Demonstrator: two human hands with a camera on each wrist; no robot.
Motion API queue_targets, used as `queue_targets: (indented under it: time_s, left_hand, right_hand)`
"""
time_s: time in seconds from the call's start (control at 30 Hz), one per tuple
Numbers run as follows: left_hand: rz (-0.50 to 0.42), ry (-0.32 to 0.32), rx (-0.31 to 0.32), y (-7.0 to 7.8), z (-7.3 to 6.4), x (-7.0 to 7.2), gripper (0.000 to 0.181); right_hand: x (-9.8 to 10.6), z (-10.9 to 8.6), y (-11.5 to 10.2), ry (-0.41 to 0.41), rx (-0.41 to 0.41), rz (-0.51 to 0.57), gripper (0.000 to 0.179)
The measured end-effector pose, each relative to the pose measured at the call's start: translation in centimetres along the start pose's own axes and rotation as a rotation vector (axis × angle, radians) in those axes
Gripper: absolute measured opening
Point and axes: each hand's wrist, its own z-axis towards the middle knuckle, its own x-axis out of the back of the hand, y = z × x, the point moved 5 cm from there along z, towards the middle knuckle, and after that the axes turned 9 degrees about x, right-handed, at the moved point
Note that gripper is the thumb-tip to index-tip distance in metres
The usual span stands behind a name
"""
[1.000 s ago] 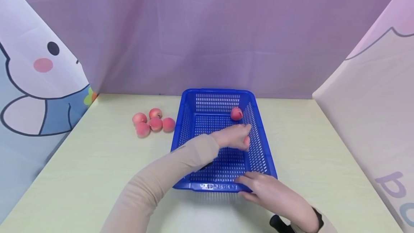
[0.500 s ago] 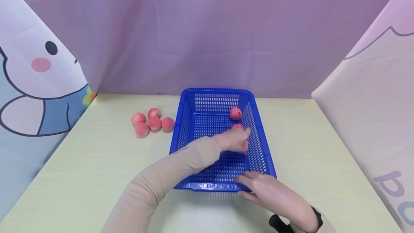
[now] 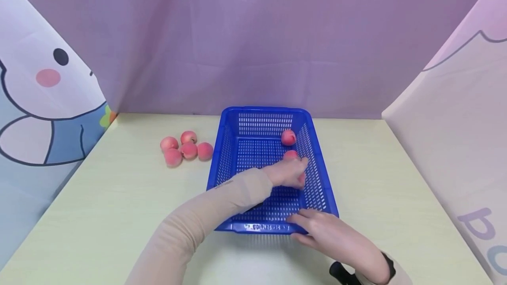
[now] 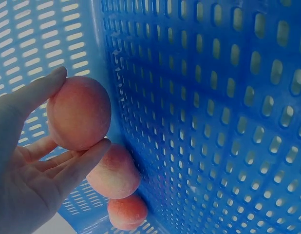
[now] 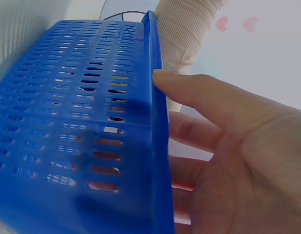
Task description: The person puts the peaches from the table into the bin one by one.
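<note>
One peach newly shows; left grip pinches another peach, right grip clasps basket.

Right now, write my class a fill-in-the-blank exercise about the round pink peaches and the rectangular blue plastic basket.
The left hand holds one peach; ____ more peaches show in the basket.
On the pale green table lie ____ loose peaches.
In the head view, those lie to the basket's ____.
The right hand grips the basket's ____ end, not its far one.
Missing words: two; five; left; near.
</note>
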Motion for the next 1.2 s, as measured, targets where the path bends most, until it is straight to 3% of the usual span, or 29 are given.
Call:
queue_targets:
  time_s: [0.73,1.2]
  left_hand:
    - [-0.017,0.027,0.034,-0.22,0.38,-0.73,0.059]
    - [-0.015,0.008,0.022,-0.17,0.11,-0.47,0.07]
  right_hand:
    - [0.07,0.02,-0.04,0.018,0.013,-0.011,0.022]
    - [-0.01,-0.04,0.1,0.011,0.021,-0.018,0.022]
